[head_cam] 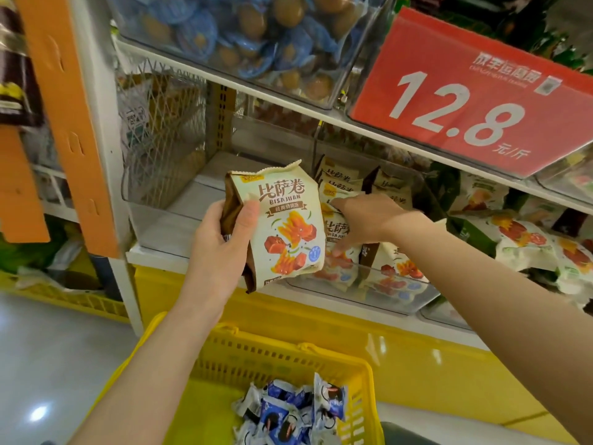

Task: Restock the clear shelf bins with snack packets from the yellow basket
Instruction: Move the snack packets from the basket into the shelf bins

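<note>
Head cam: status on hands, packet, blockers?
Left hand grips cream packet in front of clear bin. Right hand touches binned packets. Bin's left side free. Yellow basket holds blue packets.

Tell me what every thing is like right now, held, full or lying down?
Cream packet, upright, not yet binned.
Left hand, grips the cream packet.
Right hand, fingers spread, touching the binned packets.
Clear bin, partly filled with matching packets.
Yellow basket, holds a heap of blue packets.
Top bin, packed with blue-wrapped snacks.
</note>
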### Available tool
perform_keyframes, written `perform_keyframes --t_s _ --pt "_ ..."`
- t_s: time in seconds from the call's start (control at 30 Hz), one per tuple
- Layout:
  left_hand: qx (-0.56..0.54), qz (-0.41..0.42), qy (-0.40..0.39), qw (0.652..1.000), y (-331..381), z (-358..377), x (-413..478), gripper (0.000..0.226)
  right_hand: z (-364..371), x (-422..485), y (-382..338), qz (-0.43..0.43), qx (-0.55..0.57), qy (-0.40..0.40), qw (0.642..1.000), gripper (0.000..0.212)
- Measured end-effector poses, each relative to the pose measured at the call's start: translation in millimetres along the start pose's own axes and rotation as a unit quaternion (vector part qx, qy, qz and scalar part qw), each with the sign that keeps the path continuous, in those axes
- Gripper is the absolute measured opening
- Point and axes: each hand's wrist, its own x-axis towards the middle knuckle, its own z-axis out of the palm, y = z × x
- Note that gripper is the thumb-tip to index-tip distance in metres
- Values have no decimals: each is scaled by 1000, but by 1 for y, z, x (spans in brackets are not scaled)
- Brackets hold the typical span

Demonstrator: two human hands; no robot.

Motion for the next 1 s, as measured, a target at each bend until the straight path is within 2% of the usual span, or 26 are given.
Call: perform_keyframes --t_s 0.17,0.3,0.47,0.53,0.6,0.63,0.7,0.77,0.8,0.87,0.93,1.0 --pt "-12 -2 13 1000 0 -1 6 35 -5 0 6 -11 -7 100 995 72" --pt "-13 0 8 1000 -1 1 6 33 -4 -2 8 -5 -44 156 987 68" --pt "-9 12 -34 999 -3 5 1 36 9 -2 -5 -4 -37 121 992 65" --pt "-4 19 -61 998 -3 5 -1 35 5 -4 -7 15 16 79 997 64" --pt "4 26 -94 995 -3 5 -2 35 -4 -12 -5 44 137 60 988 59" --pt "9 30 -112 993 -4 5 -2 35 -10 -18 -5 53 221 85 970 50" --pt "17 44 -149 988 -5 6 -4 36 -22 -36 -8 32 369 180 911 30" --pt "26 59 -181 981 -6 9 -7 34 -33 -60 -16 -26 430 211 878 29" --pt "30 63 -195 978 -7 12 -9 33 -36 -72 -21 -58 428 185 883 36" --pt "44 74 -211 974 -10 17 -13 33 -35 -92 -32 -91 352 133 922 59" --pt "85 95 -217 968 -15 22 -18 34 -26 -101 -36 -95 256 132 953 76" --pt "155 124 -228 953 -19 25 -22 35 -21 -105 -36 -91 217 147 961 77"
